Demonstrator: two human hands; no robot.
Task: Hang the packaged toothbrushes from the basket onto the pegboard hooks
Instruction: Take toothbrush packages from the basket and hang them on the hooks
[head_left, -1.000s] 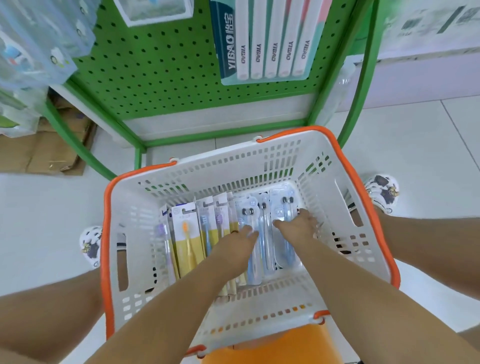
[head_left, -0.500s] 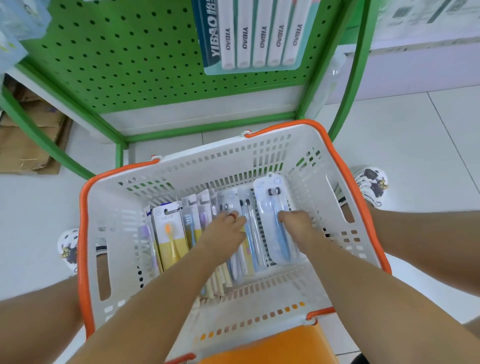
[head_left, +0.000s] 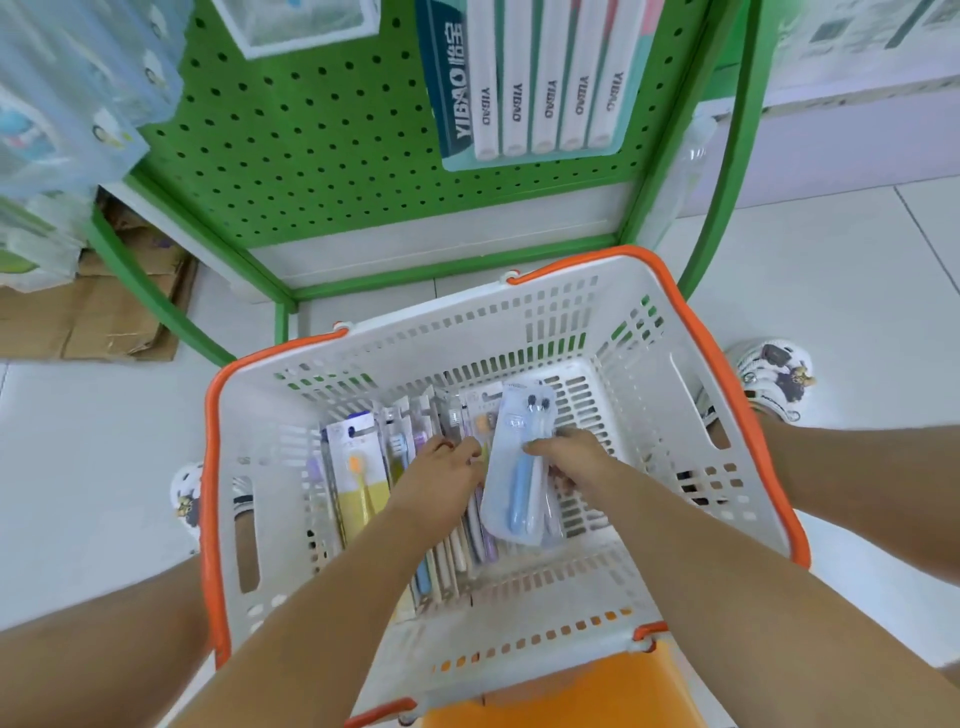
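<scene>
A white basket with an orange rim sits in front of me, holding several packaged toothbrushes standing in a row. My right hand grips a clear pack with blue and white toothbrushes, raised and tilted above the others. My left hand rests with bent fingers on the row of packs in the middle; whether it grips one I cannot tell. The green pegboard stands behind the basket, with a multi-pack of white toothbrushes hanging on it.
The pegboard's green frame legs stand beside the basket's far corners. Flattened cardboard lies on the white tile floor at left. Pale packaged goods hang at the upper left. An orange stool sits under the basket's near edge. My shoes flank the basket.
My right hand has closed on the blue and white pack and lifted it up out of the row. My left hand stays on the other packs.
</scene>
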